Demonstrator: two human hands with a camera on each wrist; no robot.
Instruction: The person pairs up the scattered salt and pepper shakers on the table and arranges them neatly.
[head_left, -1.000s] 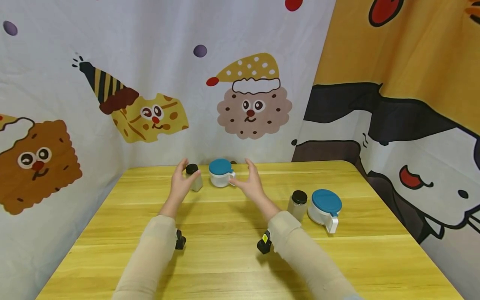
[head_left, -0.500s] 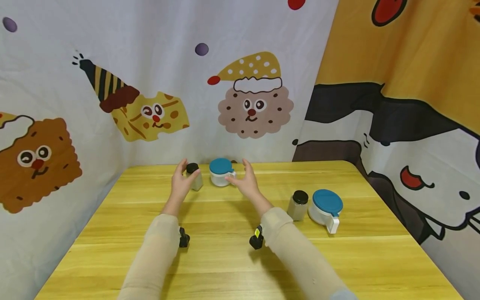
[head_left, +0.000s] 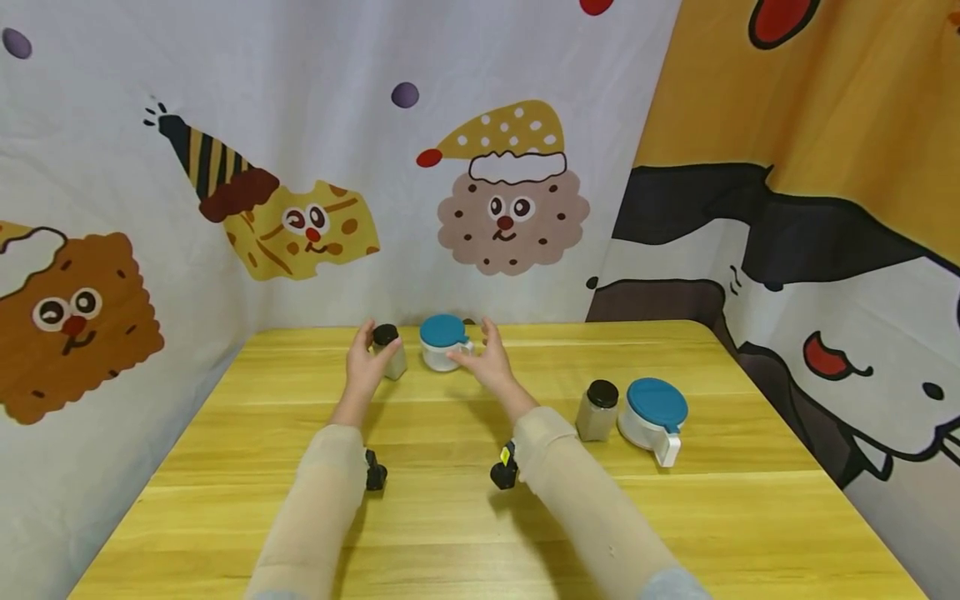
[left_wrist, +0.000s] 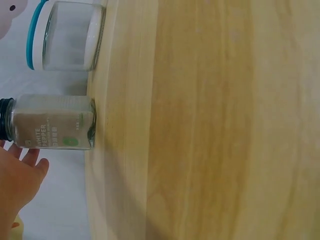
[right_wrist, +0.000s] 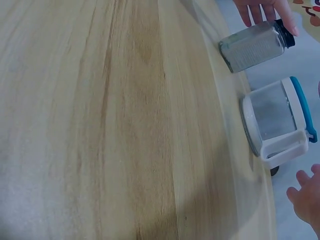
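Observation:
A pepper jar (head_left: 394,360) with a black cap stands at the table's far edge; the left wrist view shows its "WHITE PEPPER" label (left_wrist: 42,131). My left hand (head_left: 363,362) is beside it, thumb and fingers spread about the jar; whether they touch it is unclear. Right of the jar stands a clear seasoning pot (head_left: 444,354) with a blue lid and a white handle (right_wrist: 284,148). My right hand (head_left: 491,360) is at the handle side of this pot, fingers spread and thumb pointing at it. In the right wrist view, its fingers (right_wrist: 301,177) appear apart from the handle.
A second black-capped jar (head_left: 597,414) and another blue-lidded pot (head_left: 654,417) stand close together at the right of the wooden table (head_left: 435,533). A printed curtain (head_left: 322,100) hangs just behind the far edge.
My right hand has shifted slightly left toward the pot handle, and both forearms have drawn a little closer together. The jars and pots stay in place; the head view has moved slightly.

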